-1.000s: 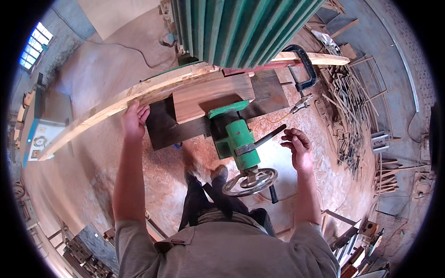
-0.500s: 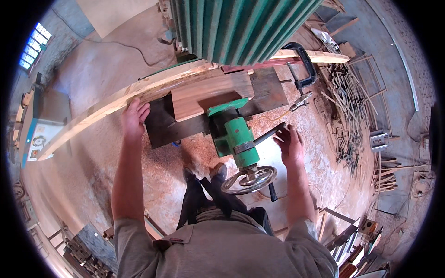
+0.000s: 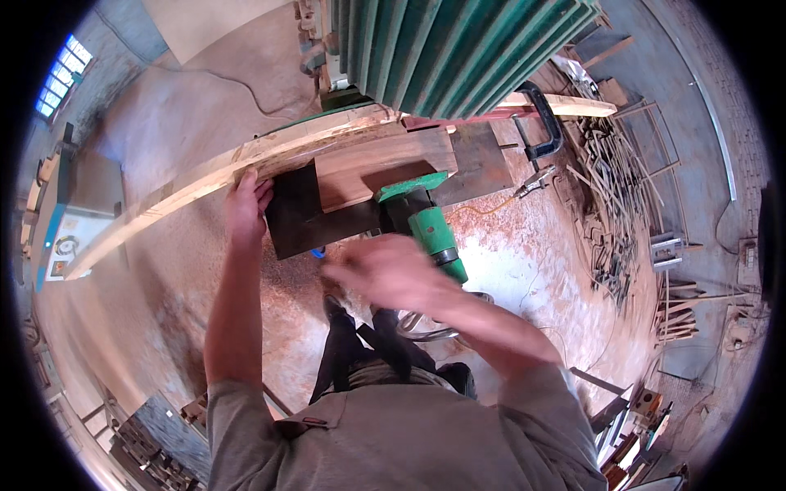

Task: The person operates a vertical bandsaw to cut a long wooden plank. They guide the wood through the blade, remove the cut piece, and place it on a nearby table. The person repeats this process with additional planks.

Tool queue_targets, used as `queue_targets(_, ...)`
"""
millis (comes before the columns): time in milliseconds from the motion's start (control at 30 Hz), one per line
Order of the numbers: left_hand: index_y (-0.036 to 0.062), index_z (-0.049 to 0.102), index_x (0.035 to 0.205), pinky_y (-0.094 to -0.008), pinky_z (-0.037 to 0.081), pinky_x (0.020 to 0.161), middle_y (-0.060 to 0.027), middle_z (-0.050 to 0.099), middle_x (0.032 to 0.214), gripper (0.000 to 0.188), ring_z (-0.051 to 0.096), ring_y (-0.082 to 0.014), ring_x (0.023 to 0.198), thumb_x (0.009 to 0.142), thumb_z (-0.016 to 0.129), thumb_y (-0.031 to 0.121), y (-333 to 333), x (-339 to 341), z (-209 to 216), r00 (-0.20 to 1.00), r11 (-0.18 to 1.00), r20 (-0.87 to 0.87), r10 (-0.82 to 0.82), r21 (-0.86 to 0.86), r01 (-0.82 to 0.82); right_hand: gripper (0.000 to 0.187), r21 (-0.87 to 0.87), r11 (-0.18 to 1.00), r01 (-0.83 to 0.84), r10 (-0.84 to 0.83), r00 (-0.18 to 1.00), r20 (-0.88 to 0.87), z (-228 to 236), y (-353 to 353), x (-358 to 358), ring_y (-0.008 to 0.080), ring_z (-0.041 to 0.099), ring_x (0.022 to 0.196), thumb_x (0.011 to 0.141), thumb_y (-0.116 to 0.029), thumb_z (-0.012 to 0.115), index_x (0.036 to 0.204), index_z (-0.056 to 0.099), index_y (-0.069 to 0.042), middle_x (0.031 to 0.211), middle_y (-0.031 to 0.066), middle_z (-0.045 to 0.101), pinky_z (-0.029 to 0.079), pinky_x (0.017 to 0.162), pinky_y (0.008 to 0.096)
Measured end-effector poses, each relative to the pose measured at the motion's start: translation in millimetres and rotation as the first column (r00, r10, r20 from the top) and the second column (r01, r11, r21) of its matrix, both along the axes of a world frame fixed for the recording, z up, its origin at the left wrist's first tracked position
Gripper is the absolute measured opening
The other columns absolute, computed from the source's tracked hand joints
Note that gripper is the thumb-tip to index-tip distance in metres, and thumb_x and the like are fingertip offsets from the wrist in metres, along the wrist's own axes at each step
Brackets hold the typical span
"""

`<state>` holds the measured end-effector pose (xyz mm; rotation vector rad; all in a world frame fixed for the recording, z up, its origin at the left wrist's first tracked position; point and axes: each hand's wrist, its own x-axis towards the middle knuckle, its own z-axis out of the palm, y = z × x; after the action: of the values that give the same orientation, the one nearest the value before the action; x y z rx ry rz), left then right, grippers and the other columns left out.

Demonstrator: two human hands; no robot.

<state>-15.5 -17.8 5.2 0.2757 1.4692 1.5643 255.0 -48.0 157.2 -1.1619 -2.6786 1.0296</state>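
Note:
A long pale wooden board [image 3: 192, 182] runs across the view from the lower left toward the right, passing under a green ribbed machine part [image 3: 458, 49]. My left hand [image 3: 248, 204] is at the board's near edge, its fingers curled against the wood. My right hand [image 3: 381, 270] is smeared by motion and crosses in front of my body, left of the green clamp cylinder [image 3: 432, 233]. Whether it holds anything is hidden by the blur. Behind the cylinder, its green pressing plate [image 3: 413, 186] stands against a brown wooden block [image 3: 360, 168] on a dark metal table [image 3: 291, 217].
A metal handwheel [image 3: 434, 331] shows partly below my right forearm. A black C-clamp [image 3: 542, 123] sits at the board's right part. Piled wooden sticks [image 3: 610, 204] lie on the right, and a white-and-blue machine cabinet [image 3: 74, 233] stands at the left.
My right hand has left the clamp's lever side and swung left across my body. My left hand has moved slightly up and right along the board. The whole view has shifted slightly.

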Motion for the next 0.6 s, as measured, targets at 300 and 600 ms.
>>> queue_targets(300,0.003,0.049,0.115,-0.0298,0.048,0.075,-0.0064,0.06,0.097,0.042,0.06,-0.0175,0.086,0.085,0.06,0.03,-6,5,2,0.999,0.998,0.029,0.036,0.044,-0.038,0.041,-0.138,0.988,-0.067,0.105,0.951,0.29,-37,-2,-38,0.0339,0.062,0.079,0.089,-0.037,0.04,0.079,0.067,-0.008,0.082,0.0151,0.064,0.049,0.073,0.044)
queue_targets(600,0.0068,0.042,0.126,-0.0337,0.047,0.084,-0.0099,0.054,0.116,0.041,0.057,-0.0242,0.102,0.091,0.051,0.026,8,-10,-50,0.995,0.995,0.099,0.003,0.099,-0.013,0.034,-0.061,0.989,0.137,-0.149,0.938,-0.314,1,1,8,0.0295,0.062,0.08,0.083,-0.037,0.058,0.092,0.061,-0.005,0.084,0.0164,0.062,0.049,0.073,0.0363)
